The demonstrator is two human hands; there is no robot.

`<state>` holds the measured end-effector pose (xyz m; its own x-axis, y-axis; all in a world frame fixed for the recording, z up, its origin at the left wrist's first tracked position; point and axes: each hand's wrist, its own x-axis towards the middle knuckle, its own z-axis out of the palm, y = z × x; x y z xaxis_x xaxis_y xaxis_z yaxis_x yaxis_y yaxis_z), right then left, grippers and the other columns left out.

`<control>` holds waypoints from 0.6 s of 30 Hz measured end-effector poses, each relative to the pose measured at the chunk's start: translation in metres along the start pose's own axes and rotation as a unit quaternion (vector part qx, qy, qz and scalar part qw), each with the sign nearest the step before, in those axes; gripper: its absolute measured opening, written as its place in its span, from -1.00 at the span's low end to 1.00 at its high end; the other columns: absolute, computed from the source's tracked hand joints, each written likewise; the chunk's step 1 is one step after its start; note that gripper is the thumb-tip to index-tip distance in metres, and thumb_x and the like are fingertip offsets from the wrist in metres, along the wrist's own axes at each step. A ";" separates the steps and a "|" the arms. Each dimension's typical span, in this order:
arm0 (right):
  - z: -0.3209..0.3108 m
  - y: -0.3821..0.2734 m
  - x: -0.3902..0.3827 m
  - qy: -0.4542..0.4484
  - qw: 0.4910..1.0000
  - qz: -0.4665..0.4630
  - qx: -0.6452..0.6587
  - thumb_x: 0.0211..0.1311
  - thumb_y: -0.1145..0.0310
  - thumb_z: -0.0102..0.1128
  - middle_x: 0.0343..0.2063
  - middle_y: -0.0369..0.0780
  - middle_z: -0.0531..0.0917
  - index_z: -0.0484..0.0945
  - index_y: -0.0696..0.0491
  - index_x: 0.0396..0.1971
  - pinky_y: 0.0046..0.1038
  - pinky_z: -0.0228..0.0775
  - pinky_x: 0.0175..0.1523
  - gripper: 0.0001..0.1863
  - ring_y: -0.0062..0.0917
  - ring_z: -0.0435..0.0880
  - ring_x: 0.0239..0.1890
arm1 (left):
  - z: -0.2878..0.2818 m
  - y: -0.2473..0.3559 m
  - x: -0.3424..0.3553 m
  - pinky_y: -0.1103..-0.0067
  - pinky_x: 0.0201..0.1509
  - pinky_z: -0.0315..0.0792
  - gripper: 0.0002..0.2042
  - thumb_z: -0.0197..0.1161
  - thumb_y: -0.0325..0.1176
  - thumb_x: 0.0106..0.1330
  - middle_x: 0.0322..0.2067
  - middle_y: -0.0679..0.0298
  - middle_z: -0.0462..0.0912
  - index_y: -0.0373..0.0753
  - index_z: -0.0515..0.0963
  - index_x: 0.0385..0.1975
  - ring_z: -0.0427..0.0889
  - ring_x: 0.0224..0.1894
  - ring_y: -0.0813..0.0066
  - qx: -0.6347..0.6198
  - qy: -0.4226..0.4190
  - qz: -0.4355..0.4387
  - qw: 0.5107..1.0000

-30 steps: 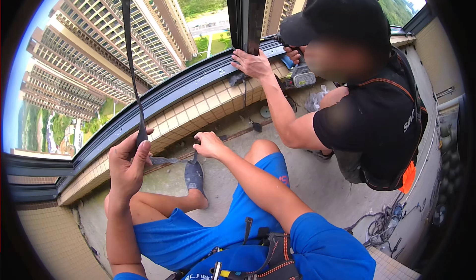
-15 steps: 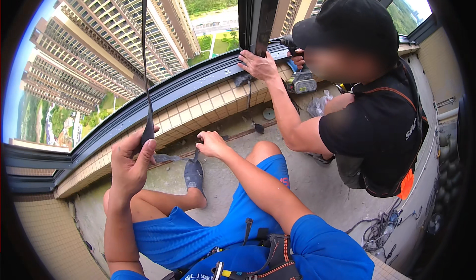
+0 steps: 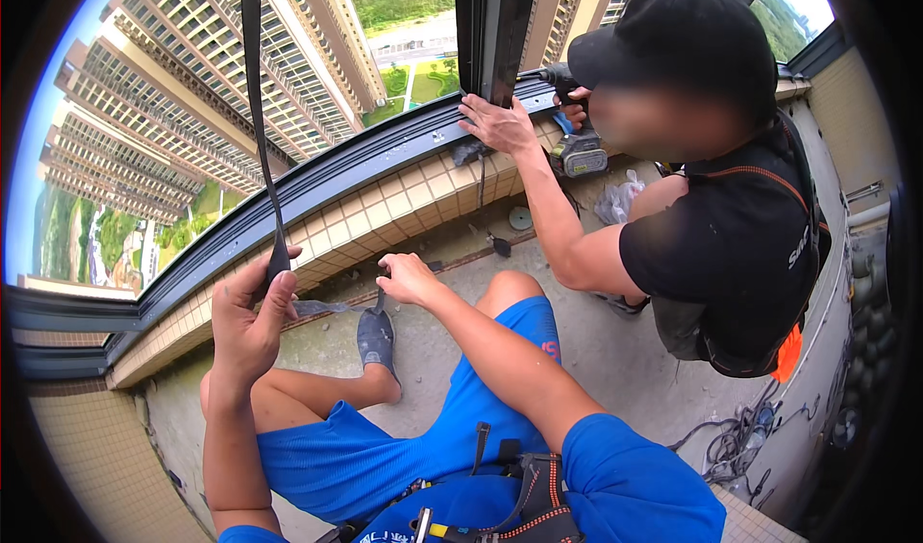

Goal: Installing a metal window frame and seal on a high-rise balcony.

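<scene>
A long black strap (image 3: 256, 91) hangs from above in front of the window opening. My left hand (image 3: 252, 322) pinches its lower part between thumb and fingers, at the tiled sill. From there a greyish stretch of strip (image 3: 322, 308) sags toward my right hand (image 3: 408, 280). My right hand is closed on a dark strip end above my grey shoe (image 3: 376, 339); it looks like the same strap, though the join is not plain.
On the right a crouching person in a black cap (image 3: 697, 43) holds a cordless drill (image 3: 580, 154) at the dark window frame (image 3: 490, 34), with the other hand against the upright. A clear plastic bag (image 3: 620, 197) lies beside them. Tangled cables (image 3: 740, 442) lie behind.
The upper strap has swung left and shows wider. My left hand has shifted slightly left and down. My right hand has barely moved.
</scene>
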<state>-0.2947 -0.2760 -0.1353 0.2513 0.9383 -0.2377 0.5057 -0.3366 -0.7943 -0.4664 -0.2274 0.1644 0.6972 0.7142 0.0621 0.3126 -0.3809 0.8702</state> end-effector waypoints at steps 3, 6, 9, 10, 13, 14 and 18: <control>0.000 -0.001 0.001 0.002 1.000 0.002 0.005 0.25 0.18 0.31 -0.04 -0.01 0.74 0.63 0.16 0.10 -0.20 0.47 0.27 -0.50 -0.12 0.66 0.11 | 0.000 -0.001 0.001 0.69 -0.41 0.43 -0.71 0.25 -0.32 0.52 -0.53 0.45 0.48 -0.41 0.65 0.05 0.51 -0.50 0.74 0.006 0.000 0.002 1.000; -0.001 0.000 0.001 0.002 1.000 0.010 0.007 0.25 0.18 0.31 -0.03 -0.02 0.74 0.63 0.16 0.11 -0.20 0.47 0.27 -0.50 -0.12 0.65 0.12 | 0.001 -0.002 0.002 0.69 -0.41 0.43 -0.71 0.25 -0.32 0.52 -0.53 0.45 0.49 -0.41 0.65 0.05 0.51 -0.50 0.74 0.005 0.001 0.006 1.000; -0.002 0.000 0.001 0.000 1.000 0.014 0.006 0.24 0.18 0.31 -0.03 -0.02 0.74 0.63 0.16 0.11 -0.20 0.47 0.28 -0.50 -0.13 0.65 0.12 | 0.000 -0.002 0.002 0.69 -0.42 0.43 -0.71 0.26 -0.33 0.52 -0.53 0.46 0.48 -0.42 0.65 0.05 0.51 -0.50 0.74 0.008 0.002 0.007 1.000; -0.002 0.001 0.001 0.001 1.000 0.015 0.004 0.24 0.18 0.31 -0.03 -0.02 0.74 0.63 0.16 0.11 -0.21 0.48 0.27 -0.50 -0.13 0.66 0.12 | 0.000 -0.002 0.003 0.70 -0.36 0.44 -0.71 0.23 -0.31 0.54 -0.53 0.45 0.53 -0.41 0.64 0.06 0.51 -0.52 0.75 0.012 -0.004 0.004 1.000; -0.002 0.003 0.000 0.003 1.000 0.010 0.006 0.24 0.19 0.31 -0.04 -0.02 0.74 0.63 0.17 0.10 -0.22 0.49 0.26 -0.50 -0.14 0.68 0.10 | 0.002 0.000 0.003 0.70 -0.37 0.44 -0.71 0.23 -0.31 0.54 -0.54 0.45 0.52 -0.41 0.64 0.06 0.51 -0.52 0.75 0.008 -0.007 0.002 1.000; -0.002 0.003 0.000 0.003 1.000 0.009 0.006 0.24 0.19 0.31 -0.04 -0.02 0.74 0.63 0.17 0.10 -0.22 0.49 0.26 -0.50 -0.14 0.68 0.10 | 0.003 0.001 0.003 0.70 -0.42 0.41 -0.71 0.25 -0.33 0.52 -0.55 0.46 0.48 -0.43 0.65 0.04 0.50 -0.52 0.74 0.002 -0.004 0.002 1.000; -0.003 0.004 -0.002 0.009 1.000 0.009 0.006 0.24 0.19 0.31 -0.04 -0.01 0.74 0.64 0.17 0.09 -0.23 0.50 0.25 -0.51 -0.15 0.69 0.09 | 0.003 0.001 0.002 0.70 -0.43 0.41 -0.71 0.25 -0.33 0.52 -0.56 0.47 0.48 -0.43 0.65 0.04 0.50 -0.52 0.74 0.017 -0.008 0.008 1.000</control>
<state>-0.2908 -0.2791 -0.1370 0.2748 0.9303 -0.2429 0.4910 -0.3529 -0.7965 -0.4623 -0.2280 0.1635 0.7130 0.6979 0.0674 0.3227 -0.4120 0.8521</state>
